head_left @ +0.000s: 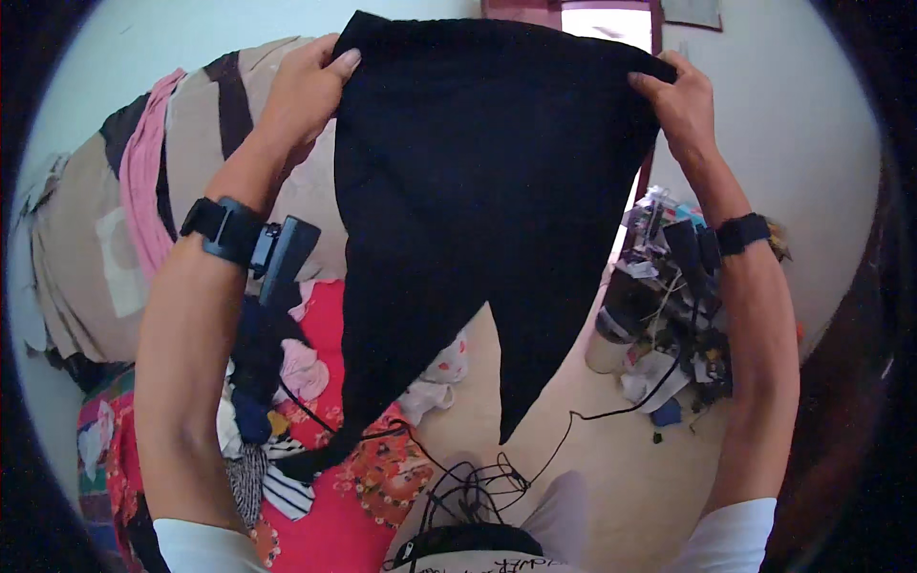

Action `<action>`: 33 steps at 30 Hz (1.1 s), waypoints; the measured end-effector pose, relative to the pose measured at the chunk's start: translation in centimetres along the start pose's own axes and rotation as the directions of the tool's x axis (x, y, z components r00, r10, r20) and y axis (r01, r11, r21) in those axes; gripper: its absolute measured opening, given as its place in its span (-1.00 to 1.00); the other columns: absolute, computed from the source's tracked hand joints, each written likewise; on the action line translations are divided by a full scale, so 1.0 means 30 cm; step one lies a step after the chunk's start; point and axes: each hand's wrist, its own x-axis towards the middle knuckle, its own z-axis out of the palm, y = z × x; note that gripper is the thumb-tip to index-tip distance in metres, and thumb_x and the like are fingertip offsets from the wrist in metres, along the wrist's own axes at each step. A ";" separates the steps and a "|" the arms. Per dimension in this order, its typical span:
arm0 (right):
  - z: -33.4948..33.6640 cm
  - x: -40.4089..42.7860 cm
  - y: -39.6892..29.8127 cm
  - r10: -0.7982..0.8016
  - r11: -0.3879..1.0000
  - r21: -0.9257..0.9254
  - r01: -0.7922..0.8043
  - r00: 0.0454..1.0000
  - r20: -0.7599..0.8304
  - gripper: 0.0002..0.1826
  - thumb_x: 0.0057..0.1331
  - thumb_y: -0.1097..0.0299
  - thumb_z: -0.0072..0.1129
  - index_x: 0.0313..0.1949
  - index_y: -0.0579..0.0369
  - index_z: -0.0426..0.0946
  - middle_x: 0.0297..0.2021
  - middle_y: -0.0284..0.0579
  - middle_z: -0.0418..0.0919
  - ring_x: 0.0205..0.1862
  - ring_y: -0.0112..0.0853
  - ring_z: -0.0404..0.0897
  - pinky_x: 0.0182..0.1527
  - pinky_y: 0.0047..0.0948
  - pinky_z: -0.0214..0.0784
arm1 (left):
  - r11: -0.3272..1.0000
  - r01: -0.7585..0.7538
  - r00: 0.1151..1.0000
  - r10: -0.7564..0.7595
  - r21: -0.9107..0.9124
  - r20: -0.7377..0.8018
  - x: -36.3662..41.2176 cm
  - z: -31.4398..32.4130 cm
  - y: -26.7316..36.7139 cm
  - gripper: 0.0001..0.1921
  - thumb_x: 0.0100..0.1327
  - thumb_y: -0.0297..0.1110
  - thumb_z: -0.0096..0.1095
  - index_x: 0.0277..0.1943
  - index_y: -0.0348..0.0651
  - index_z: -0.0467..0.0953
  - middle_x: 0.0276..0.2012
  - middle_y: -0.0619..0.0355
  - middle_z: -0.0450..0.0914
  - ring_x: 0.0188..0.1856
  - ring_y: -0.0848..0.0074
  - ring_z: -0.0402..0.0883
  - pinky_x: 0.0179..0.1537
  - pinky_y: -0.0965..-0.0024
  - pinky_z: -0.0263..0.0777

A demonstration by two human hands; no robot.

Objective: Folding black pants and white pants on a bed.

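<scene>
A pair of black trousers point(487, 172) hangs spread out in front of me, its waistband at the top and its two legs tapering downward. My left hand point(308, 89) pinches the waistband's left corner, thumb over the cloth. At the opposite corner, my right hand point(677, 100) grips the same band between thumb and fingers. The left leg drops lower than the right one, and its end reaches over the clothes below. Each wrist wears a black strap with a small device; the left device point(283, 258) shows most plainly.
A large beige bundle point(79, 265) with a pink cloth point(147, 165) across it stands at left. Mixed clothes lie on a red floral cloth point(337, 523). Black cables point(494, 476) loop near my waist. A cluttered heap point(666, 322) sits at right by a doorway point(609, 21).
</scene>
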 end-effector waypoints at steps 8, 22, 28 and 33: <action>-0.126 -0.130 0.012 0.037 0.990 -0.140 -0.018 0.991 0.131 -0.80 0.02 0.45 0.32 -0.40 0.27 0.51 -0.52 -0.11 0.56 -0.44 -0.44 0.52 -0.34 -0.42 0.38 | 0.951 0.308 0.948 -0.308 0.008 0.086 -0.091 0.150 -0.108 -0.82 0.36 -0.44 0.02 -0.10 -0.29 0.54 -0.45 0.25 0.53 -0.49 0.64 0.37 -0.50 0.48 0.26; -0.010 -0.178 -0.127 -0.160 0.985 -0.011 0.174 0.924 0.346 -0.78 -0.01 0.44 0.27 -0.39 0.27 0.47 -0.55 -0.02 0.48 -0.43 -0.35 0.51 -0.32 -0.31 0.36 | 0.945 -0.263 0.939 0.204 0.195 0.278 -0.321 0.341 -0.108 -0.48 -0.03 -0.43 0.44 0.05 -0.27 0.47 -0.15 -0.03 0.59 -0.13 0.15 0.56 0.00 0.24 0.41; -0.031 -0.189 -0.112 -0.064 0.996 -0.015 0.092 0.794 0.604 -0.70 -0.06 0.35 0.44 -0.39 0.27 0.56 -0.57 -0.05 0.53 -0.48 -0.34 0.52 -0.36 -0.33 0.37 | 0.907 -0.298 0.936 0.217 0.297 0.277 -0.299 0.260 -0.247 -0.77 0.12 -0.36 0.25 -0.22 -0.32 0.54 -0.34 -0.11 0.59 -0.23 0.09 0.60 -0.18 0.24 0.43; -0.055 -0.212 -0.050 0.189 0.959 -0.282 0.034 0.667 0.721 -0.55 -0.10 0.17 0.54 -0.48 0.32 0.54 -0.69 -0.05 0.40 -0.57 -0.40 0.46 -0.49 -0.32 0.33 | 0.920 -0.255 0.942 0.168 0.297 0.290 -0.216 0.206 -0.219 -0.82 0.14 -0.38 0.22 -0.25 -0.31 0.52 -0.35 -0.11 0.58 -0.24 0.07 0.58 -0.19 0.23 0.42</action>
